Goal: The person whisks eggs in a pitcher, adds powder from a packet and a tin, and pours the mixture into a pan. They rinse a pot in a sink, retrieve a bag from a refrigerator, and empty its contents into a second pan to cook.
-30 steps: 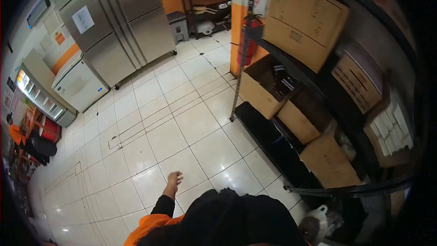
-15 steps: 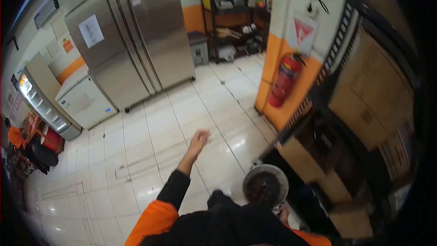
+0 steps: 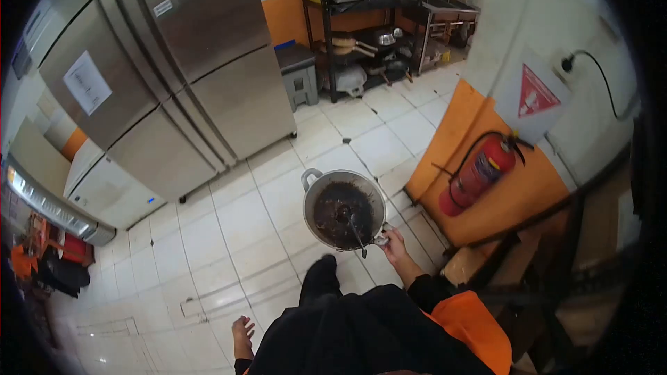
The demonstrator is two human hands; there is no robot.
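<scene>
A grey metal pot [image 3: 310,217] with two side handles hangs in front of me above the tiled floor. Dark brown, wet-looking contents [image 3: 338,201] lie in it, and a spoon or ladle [image 3: 356,230] leans in them with its handle over the near rim. My right hand [image 3: 394,246] is closed round the pot's near right handle. Low at my left side, my left hand [image 3: 242,332] hangs free with its fingers apart, touching nothing.
To the right, a red fire extinguisher [image 3: 479,173] is mounted on an orange and white pillar [image 3: 517,198]. Steel refrigerators [image 3: 229,62] stand at left. A black shelf rack [image 3: 330,48] with pans and a sink [image 3: 445,3] are farther back. At far left a person in orange [image 3: 24,264] is visible.
The pot has swung from low on my right to in front of me, in my right hand. My left hand has dropped back to my side. The pillar and extinguisher are closer.
</scene>
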